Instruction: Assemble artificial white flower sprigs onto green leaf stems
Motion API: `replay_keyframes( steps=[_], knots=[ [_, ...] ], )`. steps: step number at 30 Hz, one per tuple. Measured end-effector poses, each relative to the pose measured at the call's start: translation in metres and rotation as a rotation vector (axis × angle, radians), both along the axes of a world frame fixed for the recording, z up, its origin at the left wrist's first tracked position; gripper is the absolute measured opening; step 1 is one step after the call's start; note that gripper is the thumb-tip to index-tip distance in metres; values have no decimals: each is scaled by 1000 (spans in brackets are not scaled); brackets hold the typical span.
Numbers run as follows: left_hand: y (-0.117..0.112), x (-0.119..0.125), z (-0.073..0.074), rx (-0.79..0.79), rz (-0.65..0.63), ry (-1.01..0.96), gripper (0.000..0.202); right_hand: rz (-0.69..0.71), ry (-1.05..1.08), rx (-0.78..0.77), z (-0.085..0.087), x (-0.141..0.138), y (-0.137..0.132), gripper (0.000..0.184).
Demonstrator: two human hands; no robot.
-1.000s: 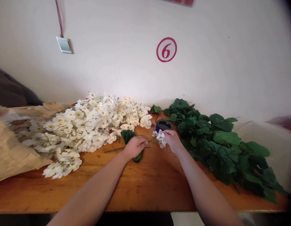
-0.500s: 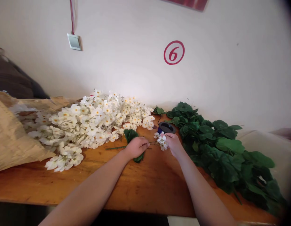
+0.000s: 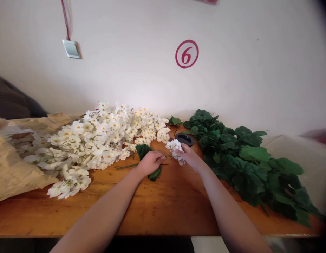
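My left hand [image 3: 151, 163] is closed around the thin stem of an artificial white flower sprig [image 3: 174, 149]. A green leaf piece [image 3: 154, 174] shows above and below that hand, and a green stem [image 3: 126, 166] sticks out to its left. At the sprig's blossoms, my right hand [image 3: 188, 155] is closed with its fingers on the white petals. Just behind the right hand lies a dark round dish-like object [image 3: 185, 139].
A big heap of white flowers [image 3: 105, 137] lies on the wooden table [image 3: 163, 214] at left, beside brown paper wrapping [image 3: 18, 168]. Green leaves [image 3: 247, 165] are piled along the right. The wall [image 3: 131, 56] rises behind.
The white blossoms look fuller and more bunched at my right hand, which has shifted slightly on them. My left hand keeps its hold on the stem. The whole view has shifted a little.
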State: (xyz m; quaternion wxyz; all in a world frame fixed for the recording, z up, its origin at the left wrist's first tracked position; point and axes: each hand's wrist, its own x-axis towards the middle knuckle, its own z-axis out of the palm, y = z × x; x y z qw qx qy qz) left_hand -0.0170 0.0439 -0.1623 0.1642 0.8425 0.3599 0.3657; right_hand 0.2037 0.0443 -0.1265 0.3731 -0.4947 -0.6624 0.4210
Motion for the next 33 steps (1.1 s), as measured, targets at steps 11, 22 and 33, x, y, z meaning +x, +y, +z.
replay_keyframes(
  steps=[11,22,33],
  knots=[
    [7,1,-14,-129,51,-13,18,122,-55,-29,-6,-18,-5,19],
    [8,2,-18,-155,10,-24,17,-44,-147,-55,-19,-29,-3,10],
    [6,4,-18,-172,43,-27,19,-49,-451,225,-41,-24,8,7]
  ],
)
